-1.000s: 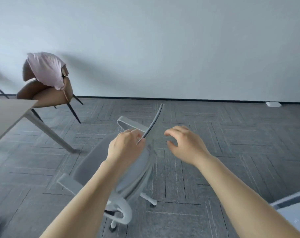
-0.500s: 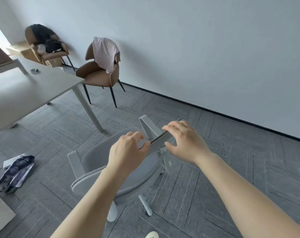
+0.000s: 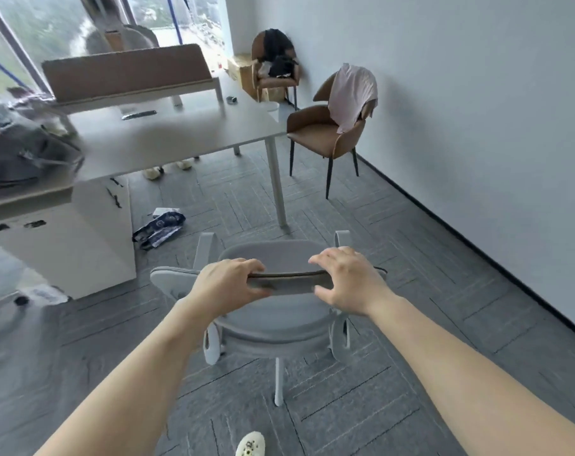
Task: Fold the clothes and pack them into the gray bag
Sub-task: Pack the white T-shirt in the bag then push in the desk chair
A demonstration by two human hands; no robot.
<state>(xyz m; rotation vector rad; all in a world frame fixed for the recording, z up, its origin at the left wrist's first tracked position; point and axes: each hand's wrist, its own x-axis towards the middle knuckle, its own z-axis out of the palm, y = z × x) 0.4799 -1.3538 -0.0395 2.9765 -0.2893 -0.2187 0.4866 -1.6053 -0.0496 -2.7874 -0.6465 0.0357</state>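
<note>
Gripping the gray office chair's backrest (image 3: 287, 282) with left hand (image 3: 228, 284) while right hand (image 3: 347, 279) rests spread on it, the person seems mid-clearing, needing next the pink garment (image 3: 352, 93) at one o'clock and gray bag (image 3: 23, 156) at ten.

Gray office chair (image 3: 273, 320) stands on the carpeted floor (image 3: 394, 373). Beyond the office chair: white surface (image 3: 181, 136). Right of this surface, at the wall: brown chair (image 3: 322, 133). Left of the office chair: printed bag (image 3: 159, 227) on the floor.
</note>
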